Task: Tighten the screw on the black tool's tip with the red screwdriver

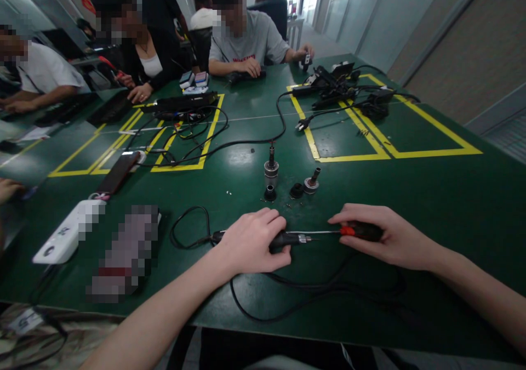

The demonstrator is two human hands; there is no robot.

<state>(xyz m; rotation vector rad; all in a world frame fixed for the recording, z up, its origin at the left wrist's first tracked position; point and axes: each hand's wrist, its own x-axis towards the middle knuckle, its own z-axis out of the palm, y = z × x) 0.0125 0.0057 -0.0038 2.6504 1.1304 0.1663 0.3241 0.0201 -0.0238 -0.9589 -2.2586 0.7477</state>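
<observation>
My left hand (pixel 258 238) is wrapped over a black, corded, pen-like tool (pixel 290 240) with a silver collar and thin tip pointing right. My right hand (pixel 380 235) grips the black and red handle of a screwdriver (pixel 348 231). The screwdriver's shaft runs left, just above the tool's tip, and its end is hidden by my left hand. Beyond my hands, a metal cylindrical part (pixel 271 171) with a dark stem stands upright. A similar part (pixel 311 183) lies tilted to its right. Two black cone-like pieces (pixel 296 190) and several tiny screws are near them.
A white power strip (pixel 68 233) and a phone (pixel 119 172) lie at left, beside a blurred-out flat object (pixel 127 252). Cables loop across the green table (pixel 452 211). Black devices with cords (pixel 335 85) are piled far right, around yellow tape outlines. Other people sit opposite.
</observation>
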